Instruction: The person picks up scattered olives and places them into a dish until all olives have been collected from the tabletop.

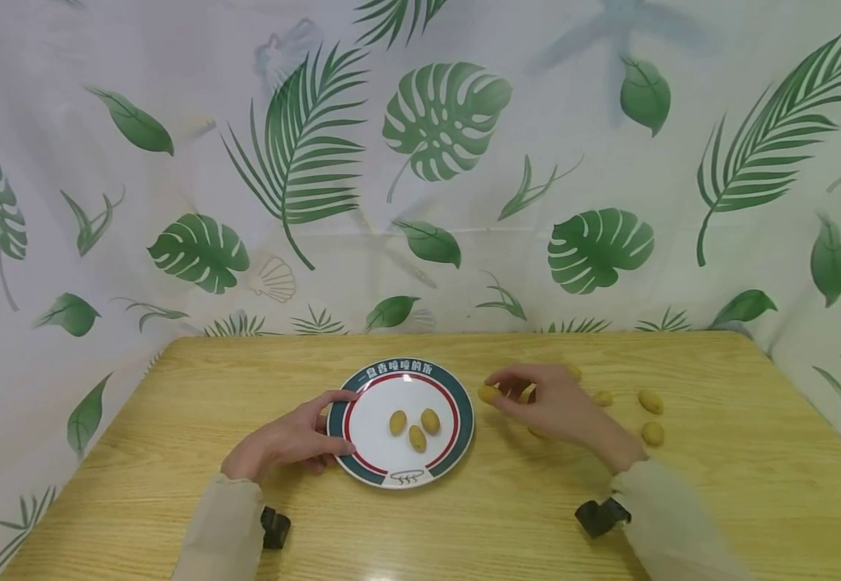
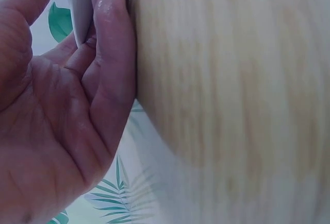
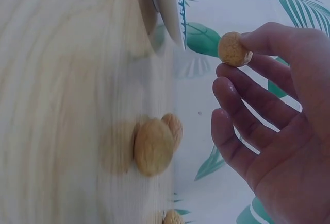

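A round white plate (image 1: 370, 420) with a dark green rim and red ring lies on the table, bearing three yellow-brown oval walnuts (image 1: 398, 422). My left hand (image 1: 293, 436) grips the plate's left rim; in the left wrist view its fingers (image 2: 116, 54) are at the plate's edge, low against the tabletop. Just right of the plate, my right hand (image 1: 554, 403) pinches another walnut (image 3: 233, 49) between thumb and fingertips, held above the table. More walnuts (image 3: 153, 148) lie beneath and beyond this hand, some partly hidden by it.
Several loose walnuts (image 1: 650, 401) are scattered on the right side of the wooden table (image 1: 464, 532). A leaf-printed cloth (image 1: 479, 266) hangs behind the table. Black wrist mounts (image 1: 600, 518) sit on both sleeves.
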Demonstrator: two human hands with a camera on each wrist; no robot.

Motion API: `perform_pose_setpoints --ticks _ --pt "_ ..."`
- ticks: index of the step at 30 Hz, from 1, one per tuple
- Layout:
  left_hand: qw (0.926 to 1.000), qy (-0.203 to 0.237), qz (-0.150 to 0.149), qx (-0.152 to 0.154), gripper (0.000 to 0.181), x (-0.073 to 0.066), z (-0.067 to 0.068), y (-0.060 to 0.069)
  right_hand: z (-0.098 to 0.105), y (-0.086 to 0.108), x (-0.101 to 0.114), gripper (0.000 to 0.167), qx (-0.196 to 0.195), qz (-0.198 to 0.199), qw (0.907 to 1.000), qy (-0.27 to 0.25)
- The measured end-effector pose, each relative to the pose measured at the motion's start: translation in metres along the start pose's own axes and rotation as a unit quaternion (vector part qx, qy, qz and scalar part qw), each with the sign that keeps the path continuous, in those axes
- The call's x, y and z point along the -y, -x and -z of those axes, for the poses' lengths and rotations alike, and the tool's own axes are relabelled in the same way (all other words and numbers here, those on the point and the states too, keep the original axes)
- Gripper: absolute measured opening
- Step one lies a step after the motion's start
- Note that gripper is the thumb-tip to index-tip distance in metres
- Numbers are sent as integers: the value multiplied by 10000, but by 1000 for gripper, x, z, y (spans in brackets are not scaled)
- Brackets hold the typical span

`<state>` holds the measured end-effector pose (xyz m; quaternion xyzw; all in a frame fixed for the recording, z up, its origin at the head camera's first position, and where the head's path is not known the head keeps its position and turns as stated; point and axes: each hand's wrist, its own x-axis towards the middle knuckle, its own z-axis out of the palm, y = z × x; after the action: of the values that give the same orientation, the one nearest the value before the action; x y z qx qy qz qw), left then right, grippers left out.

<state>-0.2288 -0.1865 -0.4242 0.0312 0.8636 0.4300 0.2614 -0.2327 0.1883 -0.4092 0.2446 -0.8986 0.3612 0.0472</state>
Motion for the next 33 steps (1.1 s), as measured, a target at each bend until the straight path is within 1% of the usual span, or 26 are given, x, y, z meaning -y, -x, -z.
perform_pose_setpoints --ticks 3,7,15,26,33 --pt "10000 18 7 -8 75 1 0 0 -3 -4 4 16 73 -57 10000 10" --pt "10000 -1 34 -14 75 1 0 0 -8 -8 5 16 86 -25 10000 -16" --pt "10000 20 58 -19 75 -1 -1 0 -18 -16 7 17 118 27 9996 -242" --pt "10000 -33 12 -24 74 -1 1 -1 -28 -25 13 18 117 -105 9994 -320" --pt "10000 -24 -13 33 74 -2 0 0 -37 -31 20 16 201 60 9986 -491"
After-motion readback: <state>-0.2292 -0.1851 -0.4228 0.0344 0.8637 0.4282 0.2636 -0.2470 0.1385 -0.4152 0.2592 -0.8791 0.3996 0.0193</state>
